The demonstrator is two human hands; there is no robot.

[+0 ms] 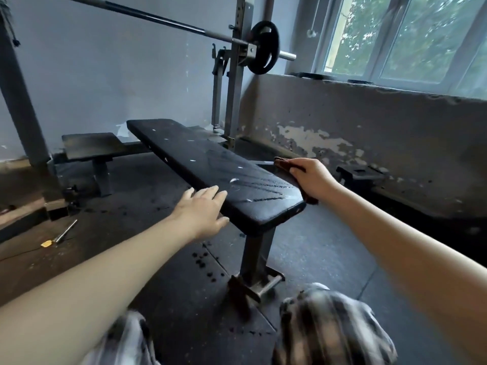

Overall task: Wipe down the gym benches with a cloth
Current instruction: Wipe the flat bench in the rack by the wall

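Gripping brown cloth [290, 164] beside padded black bench [210, 164], right hand [312, 177]

A barbell [158, 19] with a black plate [264, 47] rests on the rack [235, 96]; a yellow-handled tool [60, 234] lies on the floor [316, 246].

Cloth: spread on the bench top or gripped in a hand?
Gripped: the right hand holds the cloth against the right edge of the bench; only its ends show.

A worn gym: padded bench [210, 164], racked barbell [158, 18] with weight plate [264, 47], rubber floor [303, 248].
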